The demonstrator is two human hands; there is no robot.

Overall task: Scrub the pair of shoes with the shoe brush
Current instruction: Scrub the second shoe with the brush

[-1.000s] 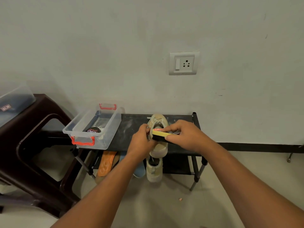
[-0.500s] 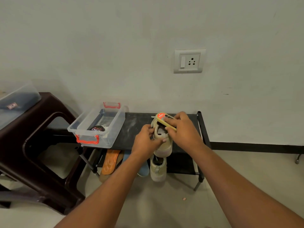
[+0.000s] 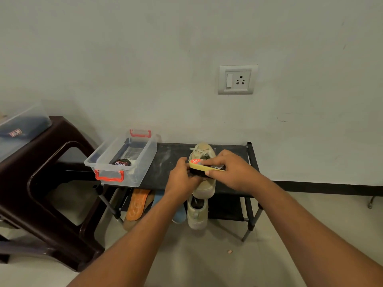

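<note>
**A:** Head view — where do things stand, taking the black two-shelf shoe rack (image 3: 232, 154) as the anchor?

**B:** On its top shelf lies a beige lace-up canvas shoe (image 3: 204, 184), toe towards the camera. The left hand (image 3: 182, 179) is curled against the shoe's left side, steadying it. The right hand (image 3: 232, 172) has its fingers closed over the back of a yellow-backed shoe brush with dark bristles (image 3: 204, 167), thumb on the near edge, bristles lying across the shoe's opening.

**A:** And the other one of the pair?

**B:** A matching beige shoe (image 3: 196, 214) sits on the lower shelf, directly under the first, with no hand on it. My guess is the job is at most half through — one shoe under the brush, the second yet to be brought up. How clean either is, I can't tell.

**A:** Any writing?

**B:** At the rack's left end stands a clear plastic box with red handles (image 3: 124, 160); the round black tin (image 3: 121, 162) inside reads "Cherry". The brush has a red label at its left end, too small to read.
</note>
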